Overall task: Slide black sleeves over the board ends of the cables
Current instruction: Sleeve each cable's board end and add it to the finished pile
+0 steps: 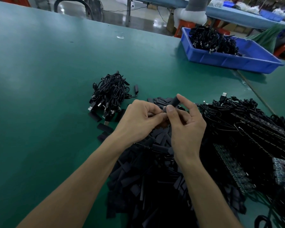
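The left hand point(138, 120) and right hand point(186, 124) were brought together at the frame's centre, above a green table point(48, 96). A black sleeve point(175, 101) was gripped between the right thumb and forefinger, its free end tilted toward 1 o'clock. Something small and largely hidden, judged to be a cable's board end, was pinched in the curled left fingertips at the sleeve's lower mouth. A loose sleeve pile point(155, 178) was spread at 6 o'clock, cables with boards point(247, 129) at 3 o'clock, a coiled cable bundle point(110, 94) at 11 o'clock and a blue bin point(234, 61) at 1 o'clock. The sleeve was judged light, soft and easily flattened, and best held by its edges near the mouth so that the opening is kept round. The board was thought stiff but fragile, and best taken by its edges.
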